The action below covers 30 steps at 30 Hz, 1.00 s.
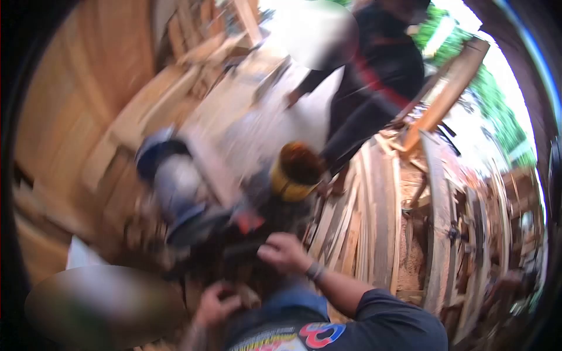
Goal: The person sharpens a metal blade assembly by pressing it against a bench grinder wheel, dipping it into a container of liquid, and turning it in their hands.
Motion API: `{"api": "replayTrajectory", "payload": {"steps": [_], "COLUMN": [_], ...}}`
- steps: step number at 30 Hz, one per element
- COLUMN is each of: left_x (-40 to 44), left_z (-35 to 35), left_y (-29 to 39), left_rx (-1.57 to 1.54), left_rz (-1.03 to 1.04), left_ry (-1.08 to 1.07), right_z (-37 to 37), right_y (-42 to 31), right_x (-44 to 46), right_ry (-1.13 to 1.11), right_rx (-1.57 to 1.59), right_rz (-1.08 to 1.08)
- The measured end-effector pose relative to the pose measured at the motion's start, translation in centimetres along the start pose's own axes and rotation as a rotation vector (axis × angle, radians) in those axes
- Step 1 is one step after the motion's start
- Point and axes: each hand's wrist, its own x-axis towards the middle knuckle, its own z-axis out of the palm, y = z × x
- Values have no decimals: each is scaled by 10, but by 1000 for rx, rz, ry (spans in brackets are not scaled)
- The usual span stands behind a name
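Observation:
My right hand point(285, 253) is closed at the edge of a dark machine part point(240, 251), low in the middle of the blurred head view; what it grips is too smeared to name. My left hand point(219, 304) is lower and to the left, close to my body, with its fingers curled and blurred. Just beyond the hands lies a small red part point(249, 221). Past it a yellow container point(291, 186) with brown contents stands upright. A blue and grey machine with round discs point(178, 184) is left of it.
A co-worker in dark clothes point(380, 64) stands beyond a pale wooden surface point(234, 105), one hand low over it. Long boards point(374, 216) lie on the right. A thick beam point(448, 88) leans at the upper right. Large planks point(88, 82) fill the left.

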Motion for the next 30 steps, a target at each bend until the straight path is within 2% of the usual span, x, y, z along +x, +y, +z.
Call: {"api": "replayTrajectory", "payload": {"steps": [1, 2, 3, 5, 7, 17, 18, 21, 25, 28, 30], "left_x": [2, 3, 9, 10, 16, 35, 38, 38, 31, 32, 29], "left_z": [7, 5, 8, 3, 10, -2, -3, -5, -8, -9, -7], "left_y": [9, 18, 5, 13, 14, 38, 34, 29, 35, 38, 34], "left_rx": [-259, -341, -574, -989, -1088, -648, -652, -626, -506, -453, -478], "left_rz": [18, 34, 73, 45, 96, 324, 359, 575, 811, 866, 720], "left_ry": [179, 268, 320, 266, 340, 633, 663, 653, 633, 651, 689], "right_z": [-12, -7, -3, 1, 8, 12, 14, 20, 20, 29, 31], "right_y": [-23, -16, -15, -15, -23, -61, -58, -61, -54, -57, -61], "right_x": [6, 6, 6, 8, 13, 59, 63, 76, 73, 70, 69], "right_ry": [-117, -86, -93, -81, -58, -89, -84, 107, 132, 212, 198], "right_rx": [114, 93, 170, 84, 37, -158, -217, -190, -90, -1, 30], "right_rz": [270, 194, 261, 168, 101, -265, -359, -620, -683, -645, -564]}}
